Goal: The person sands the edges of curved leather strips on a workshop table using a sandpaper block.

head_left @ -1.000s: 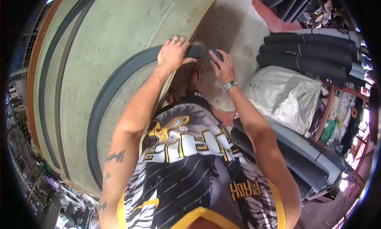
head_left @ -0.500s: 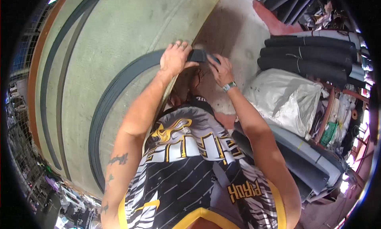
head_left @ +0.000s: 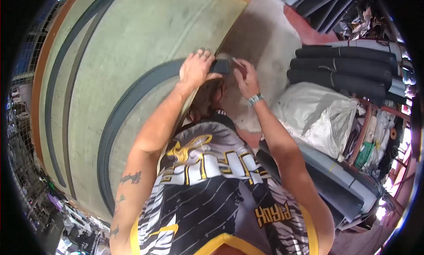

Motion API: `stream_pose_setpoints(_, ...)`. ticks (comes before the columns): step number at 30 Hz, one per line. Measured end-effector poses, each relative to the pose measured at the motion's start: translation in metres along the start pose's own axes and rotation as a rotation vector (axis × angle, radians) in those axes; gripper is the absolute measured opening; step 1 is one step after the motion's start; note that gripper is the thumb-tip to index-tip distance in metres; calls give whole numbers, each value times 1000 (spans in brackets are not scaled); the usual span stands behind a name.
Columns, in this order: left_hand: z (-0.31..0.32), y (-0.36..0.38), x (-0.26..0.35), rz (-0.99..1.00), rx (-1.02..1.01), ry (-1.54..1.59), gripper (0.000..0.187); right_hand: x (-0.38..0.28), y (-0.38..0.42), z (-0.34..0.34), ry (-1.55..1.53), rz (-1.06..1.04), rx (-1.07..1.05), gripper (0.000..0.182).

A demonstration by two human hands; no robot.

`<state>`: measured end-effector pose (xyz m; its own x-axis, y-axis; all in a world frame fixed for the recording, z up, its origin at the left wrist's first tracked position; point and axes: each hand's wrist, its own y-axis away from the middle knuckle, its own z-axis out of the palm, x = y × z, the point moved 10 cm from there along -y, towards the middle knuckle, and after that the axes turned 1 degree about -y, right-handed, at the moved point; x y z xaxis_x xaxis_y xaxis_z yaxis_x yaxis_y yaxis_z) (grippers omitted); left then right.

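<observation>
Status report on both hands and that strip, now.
Left hand pressing dark strip at table edge. Right hand at the strip's end. Nothing in the way.

The left hand (head_left: pixel 195 69) presses a dark strip (head_left: pixel 128 105) flat on the green bench (head_left: pixel 132 34). The right hand (head_left: pixel 246 78) pinches the strip's end just beside it.

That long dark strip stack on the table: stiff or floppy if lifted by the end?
Probably floppy: the dark strip stack lies flat along the table, thin for its length. The end past the edge under the left hand holds straight, so some body. The layers might slide apart.
</observation>
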<state>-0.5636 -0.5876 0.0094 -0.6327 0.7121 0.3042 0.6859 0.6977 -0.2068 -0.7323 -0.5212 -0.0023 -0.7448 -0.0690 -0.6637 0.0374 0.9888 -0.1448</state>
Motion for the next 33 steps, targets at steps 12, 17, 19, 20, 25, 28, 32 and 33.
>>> stream_pose_setpoints(12, 0, -6, 5, 4, -38, -23, 74, 41, 31, 30, -148, 207, -14, 45)
stream_pose_setpoints(17, -6, -17, -9, -48, -29, -25, 75, 78, 44, 30, -382, 359, -16, 43)
stream_pose_setpoints(19, -6, -7, -2, -47, -45, -7, 75, 3, 17, -6, -518, 203, 97, 44)
stream_pose_setpoints(20, -17, -9, 0, -77, -50, 61, 74, -27, 12, -14, -526, 138, 94, 44)
stream_pose_setpoints(25, -60, 11, -4, -6, 46, 129, 71, 0, 6, -5, -64, -26, 55, 50)
stream_pose_setpoints(28, -109, 11, -3, -36, 177, 207, 71, -69, -31, -45, -454, -62, 73, 44)
stream_pose_setpoints(32, -158, 14, -13, -42, 337, 272, 72, -183, -39, -88, -190, -447, 207, 42)
stream_pose_setpoints(33, -170, 16, -17, -34, 377, 300, 72, -195, -34, -82, -95, -537, 223, 44)
